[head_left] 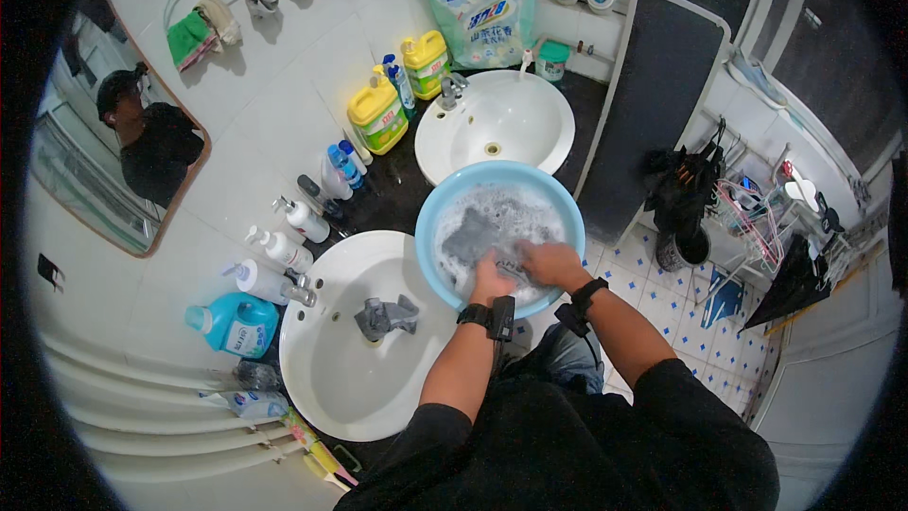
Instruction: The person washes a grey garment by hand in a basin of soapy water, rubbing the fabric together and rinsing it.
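A light blue basin (427, 246) holds foamy water. Both my hands are in it, close together near its front side. My left hand (491, 278) is closed on a wet grey cloth (511, 271), its fingertips partly sunk in suds. From the right, my right hand (552, 265) grips the same cloth, with its fingers bent toward the left hand. Another patch of grey fabric (470, 236) shows through the foam just beyond them. In the near white sink (331, 388) lies a crumpled, sock-like grey cloth (386, 317) beside the drain.
The basin overlaps the edge of a far white sink (530, 114). Pump bottles (282, 248), yellow jugs (378, 114) and a blue detergent bottle (236, 324) line the wall. A tall dark board (653, 104) leans at the right, near a waste bin (681, 248) and a cluttered rack (757, 218).
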Demonstrator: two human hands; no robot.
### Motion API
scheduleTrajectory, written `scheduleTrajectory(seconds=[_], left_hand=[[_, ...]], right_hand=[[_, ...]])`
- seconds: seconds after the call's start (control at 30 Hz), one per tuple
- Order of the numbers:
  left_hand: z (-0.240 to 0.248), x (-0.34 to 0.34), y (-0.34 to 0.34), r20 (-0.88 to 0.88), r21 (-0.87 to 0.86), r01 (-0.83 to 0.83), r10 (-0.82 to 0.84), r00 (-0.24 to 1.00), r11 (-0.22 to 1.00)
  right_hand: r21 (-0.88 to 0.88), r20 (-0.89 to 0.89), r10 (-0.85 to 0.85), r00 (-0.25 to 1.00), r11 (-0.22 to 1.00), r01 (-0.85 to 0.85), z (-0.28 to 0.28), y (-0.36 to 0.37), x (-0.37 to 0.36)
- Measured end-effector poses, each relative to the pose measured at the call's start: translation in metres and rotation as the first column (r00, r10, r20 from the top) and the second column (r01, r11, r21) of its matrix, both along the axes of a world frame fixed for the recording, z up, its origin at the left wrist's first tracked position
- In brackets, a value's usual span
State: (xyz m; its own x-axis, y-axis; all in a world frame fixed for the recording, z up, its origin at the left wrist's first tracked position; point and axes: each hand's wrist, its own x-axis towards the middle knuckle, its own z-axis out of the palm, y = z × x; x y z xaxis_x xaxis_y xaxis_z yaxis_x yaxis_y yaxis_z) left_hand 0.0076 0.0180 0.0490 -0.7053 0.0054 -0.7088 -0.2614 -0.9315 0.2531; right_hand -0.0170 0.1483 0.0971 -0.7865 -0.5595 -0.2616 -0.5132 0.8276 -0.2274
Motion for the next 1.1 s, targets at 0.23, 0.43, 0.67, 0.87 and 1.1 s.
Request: scheduleTrajectory(seconds=[0.23,0.43,0.67,0.87,1.1], left_hand=[[0.021,0.003,-0.012,-0.259,0.158,-0.102,0.141,0.956,0.982],[0.03,0.004,-0.018,-0.512,0.272,-0.123,0.252,0.821,0.954],[0.031,0.001,-0.021,-0.4,0.241,-0.361,0.431,0.809,0.901],[0.027,-0.002,-0.024,-0.399,0.391,-0.227,0.386,0.831,0.892],[0.022,-0.006,-0.027,-0.441,0.337,-0.211,0.351,0.826,0.918]], right_hand=[[-0.416,0.089,-0.099,0.991,0.9,0.128,-0.002,0.01,-0.01],[-0.723,0.383,-0.013,0.924,0.618,0.308,-0.001,0.026,-0.019],[-0.79,0.443,-0.14,0.885,0.406,0.459,-0.012,0.042,-0.023],[-0.652,0.518,-0.16,0.84,0.562,0.509,0.003,0.018,-0.018],[-0.548,0.471,-0.11,0.876,0.741,0.388,0.006,0.005,-0.015]])
